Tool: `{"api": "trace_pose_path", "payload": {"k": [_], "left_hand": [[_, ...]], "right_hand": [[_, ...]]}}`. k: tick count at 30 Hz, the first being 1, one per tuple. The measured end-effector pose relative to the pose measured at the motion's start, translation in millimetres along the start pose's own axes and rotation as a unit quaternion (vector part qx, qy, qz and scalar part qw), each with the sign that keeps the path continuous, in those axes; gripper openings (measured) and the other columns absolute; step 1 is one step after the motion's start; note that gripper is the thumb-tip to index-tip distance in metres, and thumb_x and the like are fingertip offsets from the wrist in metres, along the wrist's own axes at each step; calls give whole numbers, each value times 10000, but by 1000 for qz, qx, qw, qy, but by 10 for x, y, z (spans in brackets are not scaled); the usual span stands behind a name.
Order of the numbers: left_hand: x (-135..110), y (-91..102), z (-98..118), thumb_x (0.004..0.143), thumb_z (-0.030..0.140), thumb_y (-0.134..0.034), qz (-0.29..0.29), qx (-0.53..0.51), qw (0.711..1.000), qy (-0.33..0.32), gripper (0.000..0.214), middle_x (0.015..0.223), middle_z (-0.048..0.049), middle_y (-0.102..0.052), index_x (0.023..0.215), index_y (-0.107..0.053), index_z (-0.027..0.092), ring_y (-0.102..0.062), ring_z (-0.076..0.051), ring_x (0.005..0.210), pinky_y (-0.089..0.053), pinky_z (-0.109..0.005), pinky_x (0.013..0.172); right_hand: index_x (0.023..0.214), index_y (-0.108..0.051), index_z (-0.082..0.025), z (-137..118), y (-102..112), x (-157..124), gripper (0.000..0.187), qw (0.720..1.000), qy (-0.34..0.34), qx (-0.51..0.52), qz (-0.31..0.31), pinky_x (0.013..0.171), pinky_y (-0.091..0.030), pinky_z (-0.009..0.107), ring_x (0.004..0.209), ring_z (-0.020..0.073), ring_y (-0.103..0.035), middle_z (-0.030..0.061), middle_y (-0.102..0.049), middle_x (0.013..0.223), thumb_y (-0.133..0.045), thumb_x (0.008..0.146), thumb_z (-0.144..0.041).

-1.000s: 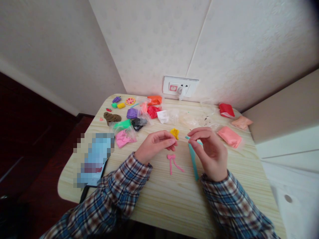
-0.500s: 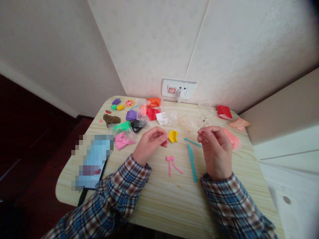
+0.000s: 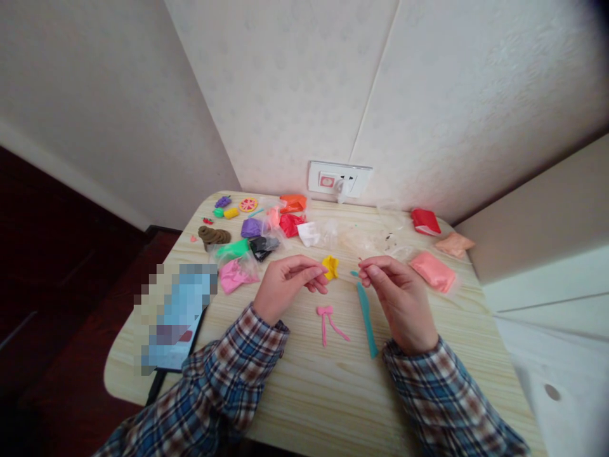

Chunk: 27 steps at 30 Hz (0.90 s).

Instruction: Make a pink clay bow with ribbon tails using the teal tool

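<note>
My left hand (image 3: 291, 287) hovers over the table, thumb and forefinger pinched together; whatever sits between them is too small to make out. Just beyond its fingertips lies a crumpled yellow clay piece (image 3: 333, 269). Across a short gap, my right hand (image 3: 400, 303) also pinches, with a tiny dark tip showing above its fingers whose kind I cannot tell. Below and between the hands, a pink clay bow (image 3: 325, 311) with two thin tails rests on the wood. A teal plastic clay knife (image 3: 366, 320) lies left of my right hand, and a thinner teal tool (image 3: 354, 273) is partly covered by it.
Bagged clay in several colours, including pink (image 3: 236, 274) and green (image 3: 233, 249), spans the back left. Small clay fruits and a brown coiled piece (image 3: 214, 236) stand behind a phone (image 3: 183, 317). Salmon (image 3: 432, 271) and red packets (image 3: 425, 221) lie right. A wall socket (image 3: 339, 179) is behind.
My right hand has moved left toward my left hand, uncovering more of the salmon packet and covering much of the thin teal tool. The thin strand at its fingertips shows less.
</note>
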<state>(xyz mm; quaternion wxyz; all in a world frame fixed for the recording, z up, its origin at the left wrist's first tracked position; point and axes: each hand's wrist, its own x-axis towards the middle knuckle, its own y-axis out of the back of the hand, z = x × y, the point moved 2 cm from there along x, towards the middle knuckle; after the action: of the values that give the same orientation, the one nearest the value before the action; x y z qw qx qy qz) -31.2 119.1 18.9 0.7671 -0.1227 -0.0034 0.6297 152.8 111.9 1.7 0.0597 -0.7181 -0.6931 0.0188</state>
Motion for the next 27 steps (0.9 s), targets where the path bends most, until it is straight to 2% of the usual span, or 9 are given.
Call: {"api": "trace_pose_path", "payload": {"k": [5, 7, 9, 12, 14, 17, 20, 23, 27], "left_hand": [[-2, -7, 17, 610, 254, -781, 12, -49, 998, 31, 235, 494, 29, -626, 599, -590, 117, -566, -73, 415, -426, -166, 437], [3, -2, 14, 555, 237, -815, 21, -63, 997, 38, 281, 458, 49, -598, 563, -559, 120, -526, -56, 379, -399, -153, 409], [8, 2, 7, 532, 211, -827, 14, -67, 997, 38, 275, 491, 42, -625, 590, -575, 118, -560, -63, 417, -416, -153, 440], [4, -3, -6, 579, 227, -805, -19, -58, 997, 48, 248, 661, -20, -708, 730, -645, 111, -663, -120, 590, -475, -188, 553], [-7, -5, -13, 622, 288, -779, -31, -54, 996, 62, 272, 740, -53, -722, 785, -660, 108, -682, -151, 657, -490, -219, 590], [-21, -5, -19, 637, 418, -753, -43, -58, 994, 78, 346, 635, -35, -684, 722, -634, 105, -642, -134, 534, -473, -222, 517], [-21, 4, -21, 615, 489, -753, -54, -75, 993, 68, 418, 476, 30, -574, 623, -552, 123, -494, -63, 365, -362, -173, 383], [-14, 10, -19, 616, 486, -757, -68, -102, 992, 38, 443, 425, 69, -492, 599, -479, 142, -371, -21, 335, -240, -145, 346], [-17, -8, -19, 659, 415, -744, -89, -102, 990, 32, 406, 433, 84, -449, 607, -439, 152, -326, -15, 373, -208, -155, 384]], "right_hand": [[667, -607, -183, -16, -6, 12, 189, 1000, -14, 9, 7, 506, -375, 187, 550, 68, -448, -44, -510, 577, -720, 700, -331], [676, -611, -183, -23, -14, 13, 186, 999, -27, 17, 7, 526, -396, 187, 575, 71, -478, -37, -539, 607, -739, 676, -318], [747, -647, -193, -30, -22, 8, 168, 999, -44, 27, -1, 577, -439, 209, 618, 86, -532, -16, -602, 670, -732, 683, -322], [840, -676, -208, -43, -30, -9, 195, 997, -62, 38, -19, 626, -470, 244, 636, 103, -567, 7, -655, 726, -680, 737, -374], [812, -675, -203, -49, -29, -19, 222, 997, -66, 36, -25, 599, -453, 237, 597, 95, -545, 4, -642, 683, -652, 759, -418], [696, -627, -190, -45, -21, -22, 274, 997, -67, 25, -21, 513, -365, 205, 524, 70, -455, -28, -554, 568, -648, 756, -456], [629, -547, -185, -33, -13, -16, 324, 998, -61, 27, -11, 490, -294, 209, 517, 66, -382, -49, -466, 533, -663, 739, -467], [636, -517, -187, -29, -13, -16, 328, 998, -52, 35, -16, 516, -286, 223, 544, 74, -369, -51, -443, 556, -663, 741, -461], [650, -514, -190, -44, -14, -24, 309, 998, -41, 34, -29, 538, -285, 235, 563, 81, -369, -51, -433, 571, -651, 760, -445]]}}
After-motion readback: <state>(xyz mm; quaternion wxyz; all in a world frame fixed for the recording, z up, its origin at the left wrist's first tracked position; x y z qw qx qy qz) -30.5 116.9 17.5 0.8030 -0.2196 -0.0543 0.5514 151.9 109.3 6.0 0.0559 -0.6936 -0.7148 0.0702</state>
